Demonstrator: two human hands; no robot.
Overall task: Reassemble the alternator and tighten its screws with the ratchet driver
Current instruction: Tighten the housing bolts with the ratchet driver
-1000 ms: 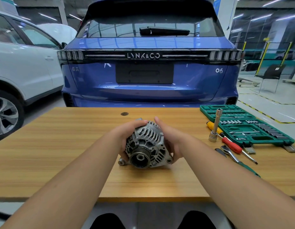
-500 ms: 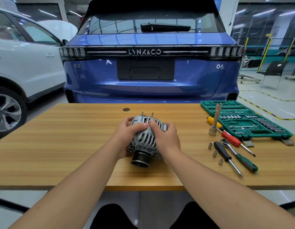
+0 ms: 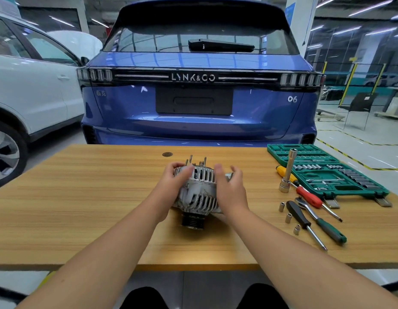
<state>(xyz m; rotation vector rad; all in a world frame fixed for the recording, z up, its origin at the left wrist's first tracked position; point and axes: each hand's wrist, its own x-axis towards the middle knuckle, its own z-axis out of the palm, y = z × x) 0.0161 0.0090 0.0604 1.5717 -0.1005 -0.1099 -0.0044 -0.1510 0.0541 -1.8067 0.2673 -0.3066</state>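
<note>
- 2 bare forearms reach forward from the bottom edge over a wooden table (image 3: 82,208).
- The alternator (image 3: 199,192) sits at the table's middle, pulley end toward the viewer, studs pointing away.
- The left hand (image 3: 171,188) grips the alternator's left side, fingers curled over its top edge.
- The right hand (image 3: 230,189) lies against the alternator's right side, fingers loosely spread and lifted; it does not clasp the housing.
- To the right, well apart from the alternator, lie 3 small sockets (image 3: 288,217), a black-handled screwdriver (image 3: 302,221), a green-handled ratchet driver (image 3: 322,221) and a red-handled screwdriver (image 3: 309,197).
- An extension bar (image 3: 288,172) stands upright beside an open green socket case (image 3: 327,172).
- Beyond the table stand a blue car (image 3: 200,85) and, at left, a white car (image 3: 26,85).
</note>
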